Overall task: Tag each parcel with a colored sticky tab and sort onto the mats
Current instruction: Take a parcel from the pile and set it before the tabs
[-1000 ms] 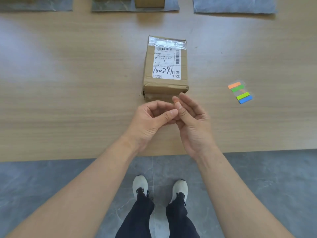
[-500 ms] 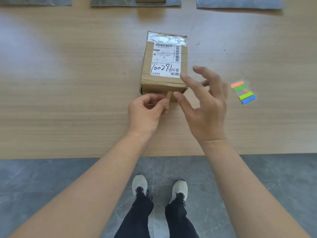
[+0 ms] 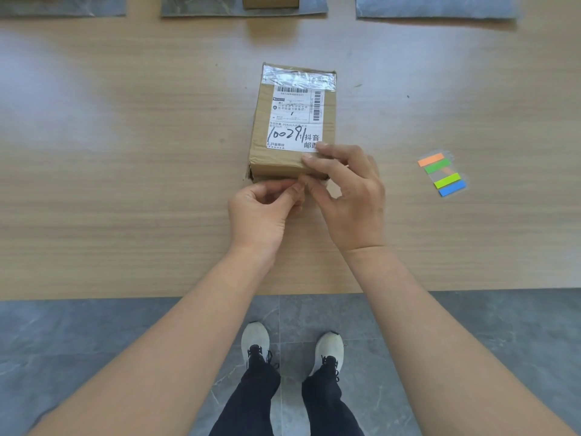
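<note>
**Parcel dead ahead, near end at your fingertips**

The surface (image 3: 125, 184) runs wide in front of you. Three grey mats line its far edge: one at eleven o'clock (image 3: 63, 7), one at twelve (image 3: 201, 7) and one at one (image 3: 437, 7). A box (image 3: 270, 1) sits on the twelve o'clock mat, cut off by the top of the view.

The parcel (image 3: 295, 121) you are working on lies flat at twelve o'clock from your hands, well short of the mats. Its long axis runs twelve to six. The taped end is away from you and the short near face points at you, so the coming move turns on that near face.

Both hands meet there. Your right hand (image 3: 352, 196) clasps the near right corner. Its fingers (image 3: 314, 159) are bent over the top edge beside the label, and its thumb is down the near face. Your left hand (image 3: 261, 212) is curled, with thumb and forefinger pinched shut right at the foot of that face, touching your right thumb. The pinch probably holds the sticky tab, but your fingertips hide nearly all of it. Neither hand is clearly nearer, though the left sits lower on the face.

The sheet of spare tabs (image 3: 443, 174) lies at three o'clock from your hands, apart from the parcel. Pressing the tab flat looks like the next step, with the right hand steadying the parcel.
</note>
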Available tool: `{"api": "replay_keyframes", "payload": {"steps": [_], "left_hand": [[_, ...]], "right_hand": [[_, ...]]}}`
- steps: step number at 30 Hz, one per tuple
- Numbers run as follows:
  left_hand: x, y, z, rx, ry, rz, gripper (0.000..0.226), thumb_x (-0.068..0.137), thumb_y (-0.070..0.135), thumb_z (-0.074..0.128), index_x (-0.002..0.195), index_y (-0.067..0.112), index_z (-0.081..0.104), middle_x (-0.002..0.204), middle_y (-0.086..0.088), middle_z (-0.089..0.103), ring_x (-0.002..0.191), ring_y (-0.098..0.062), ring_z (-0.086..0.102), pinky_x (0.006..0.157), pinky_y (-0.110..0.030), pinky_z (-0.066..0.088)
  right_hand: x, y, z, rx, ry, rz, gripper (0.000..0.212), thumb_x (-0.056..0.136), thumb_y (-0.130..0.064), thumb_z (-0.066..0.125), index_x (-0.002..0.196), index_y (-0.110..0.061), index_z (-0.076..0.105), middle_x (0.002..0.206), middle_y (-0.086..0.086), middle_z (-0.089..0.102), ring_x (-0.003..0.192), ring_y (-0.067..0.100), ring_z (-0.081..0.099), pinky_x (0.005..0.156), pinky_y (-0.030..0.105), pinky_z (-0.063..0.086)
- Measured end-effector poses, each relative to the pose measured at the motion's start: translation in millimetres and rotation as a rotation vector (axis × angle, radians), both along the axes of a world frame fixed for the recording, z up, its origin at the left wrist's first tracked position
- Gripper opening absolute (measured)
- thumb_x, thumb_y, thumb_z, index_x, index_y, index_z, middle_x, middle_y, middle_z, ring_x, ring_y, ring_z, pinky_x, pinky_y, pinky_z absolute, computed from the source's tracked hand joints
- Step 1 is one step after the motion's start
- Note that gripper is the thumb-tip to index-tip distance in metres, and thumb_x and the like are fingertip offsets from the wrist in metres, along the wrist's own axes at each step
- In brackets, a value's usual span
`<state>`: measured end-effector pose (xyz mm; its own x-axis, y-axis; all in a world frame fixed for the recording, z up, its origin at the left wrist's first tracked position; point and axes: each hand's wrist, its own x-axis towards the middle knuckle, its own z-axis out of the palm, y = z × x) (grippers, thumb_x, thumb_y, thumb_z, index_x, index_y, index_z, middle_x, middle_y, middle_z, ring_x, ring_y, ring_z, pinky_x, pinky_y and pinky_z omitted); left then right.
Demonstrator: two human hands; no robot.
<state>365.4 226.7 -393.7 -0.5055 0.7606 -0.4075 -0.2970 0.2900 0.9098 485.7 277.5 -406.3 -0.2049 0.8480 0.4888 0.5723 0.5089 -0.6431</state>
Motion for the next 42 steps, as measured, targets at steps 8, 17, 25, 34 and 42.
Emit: {"api": "replay_keyframes", "payload": {"steps": [8,17,25,34,42], "left_hand": [[-32.0,-11.8,-0.7,-0.132,0.198,0.234,0.009,0.082,0.016,0.061,0.080,0.015,0.070,0.074,-0.001,0.073,0.073,-0.021,0.073,0.082,-0.052,0.061],[-36.1,17.4,40.2,-0.058,-0.044,0.028,0.045,0.102,0.035,0.032,0.119,0.022,0.072,0.112,0.014,0.075,0.105,-0.001,0.067,0.082,-0.014,0.046],[-42.1,13.0,86.8,-0.025,-0.079,-0.019,0.051,0.104,0.037,0.026,0.120,0.021,0.071,0.097,0.015,0.075,0.087,-0.005,0.065,0.078,-0.021,0.050],[-51.5,7.7,223.0,0.107,0.061,-0.028,0.050,0.101,0.039,0.030,0.113,0.021,0.074,0.101,0.009,0.074,0.087,-0.013,0.064,0.085,-0.030,0.050],[-61.8,1.0,354.1,0.208,0.155,-0.072,0.052,0.101,0.044,0.027,0.110,0.021,0.073,0.084,0.010,0.077,0.085,-0.015,0.068,0.081,-0.032,0.054]], "right_hand": [[-5.8,0.1,-6.8,-0.058,0.031,-0.028,0.027,0.074,-0.009,0.086,0.099,-0.017,0.077,0.121,0.001,0.066,0.099,0.028,0.061,0.089,0.018,0.044],[-18.4,-17.0,20.2,-0.413,0.432,-0.137,0.046,0.093,-0.033,0.074,0.135,-0.023,0.060,0.136,-0.008,0.055,0.121,0.015,0.058,0.095,0.023,0.048],[-29.4,-11.5,75.9,-0.758,0.607,-0.123,0.028,0.106,-0.028,0.045,0.121,-0.033,0.069,0.108,-0.024,0.073,0.101,-0.010,0.064,0.084,0.011,0.047],[-38.7,-4.2,215.0,-0.664,0.561,-0.004,0.029,0.105,-0.038,0.042,0.118,-0.033,0.067,0.106,-0.016,0.073,0.098,0.001,0.065,0.083,0.025,0.048],[-38.2,5.0,347.1,-0.573,0.481,0.109,0.036,0.103,-0.046,0.041,0.124,-0.030,0.066,0.112,-0.012,0.071,0.103,0.005,0.062,0.079,0.026,0.045]]}}
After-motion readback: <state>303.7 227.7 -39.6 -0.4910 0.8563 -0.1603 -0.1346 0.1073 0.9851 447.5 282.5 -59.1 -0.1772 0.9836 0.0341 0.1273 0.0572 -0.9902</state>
